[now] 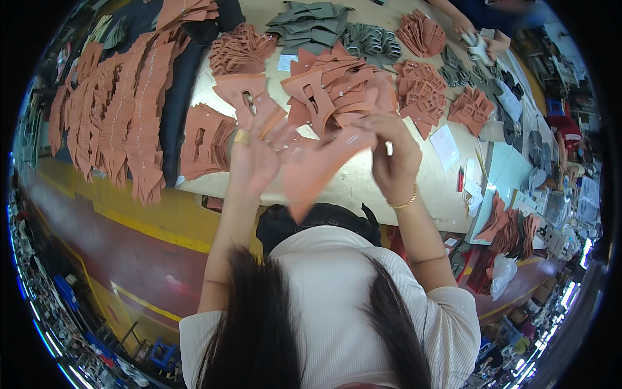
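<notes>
Pinching a thin, floppy terracotta cut piece [317, 170] by its top edge, right hand [389, 159] grips while left hand [254, 162] lies spread against it.

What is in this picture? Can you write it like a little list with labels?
Place: a long pale worktable in a busy workshop
Left hand: open, with a gold ring, touching a rust-coloured cut piece
Right hand: pinching the same piece at its top edge, gold bracelet on the wrist
On the table: piles of rust-coloured cut pieces, a grey-green pile at the far end, a white paper slip
Left of the table: more rust-coloured pieces in rows on dark cloth
Other person: hands at the far corner
</notes>
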Tool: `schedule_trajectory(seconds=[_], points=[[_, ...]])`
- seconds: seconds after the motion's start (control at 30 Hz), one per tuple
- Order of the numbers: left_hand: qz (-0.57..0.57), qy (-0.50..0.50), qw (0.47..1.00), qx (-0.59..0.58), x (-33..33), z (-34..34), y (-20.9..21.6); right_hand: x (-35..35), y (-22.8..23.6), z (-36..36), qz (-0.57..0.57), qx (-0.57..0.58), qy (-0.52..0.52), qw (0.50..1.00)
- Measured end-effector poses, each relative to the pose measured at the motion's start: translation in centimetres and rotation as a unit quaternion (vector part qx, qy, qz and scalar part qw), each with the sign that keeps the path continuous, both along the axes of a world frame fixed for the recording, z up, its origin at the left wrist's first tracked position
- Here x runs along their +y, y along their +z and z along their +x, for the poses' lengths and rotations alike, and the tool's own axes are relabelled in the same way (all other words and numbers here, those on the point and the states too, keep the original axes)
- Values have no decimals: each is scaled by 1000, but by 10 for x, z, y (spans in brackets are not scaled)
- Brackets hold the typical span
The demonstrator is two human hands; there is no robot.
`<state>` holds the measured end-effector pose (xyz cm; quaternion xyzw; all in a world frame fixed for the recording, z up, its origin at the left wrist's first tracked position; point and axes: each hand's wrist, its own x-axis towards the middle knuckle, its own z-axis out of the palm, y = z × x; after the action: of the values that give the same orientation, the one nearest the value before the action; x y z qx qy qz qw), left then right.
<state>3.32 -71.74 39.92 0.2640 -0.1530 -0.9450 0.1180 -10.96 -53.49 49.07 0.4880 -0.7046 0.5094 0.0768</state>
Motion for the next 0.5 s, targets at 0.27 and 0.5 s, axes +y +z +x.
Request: schedule_trajectory(seconds=[0.27,0.5], points=[[526,66,848,14,2,63,-208,-10,-47,-1,213,-263,65,939],[179,30,951,-252,29,46,-192,-80,-176,-11,334,-300,113,886]])
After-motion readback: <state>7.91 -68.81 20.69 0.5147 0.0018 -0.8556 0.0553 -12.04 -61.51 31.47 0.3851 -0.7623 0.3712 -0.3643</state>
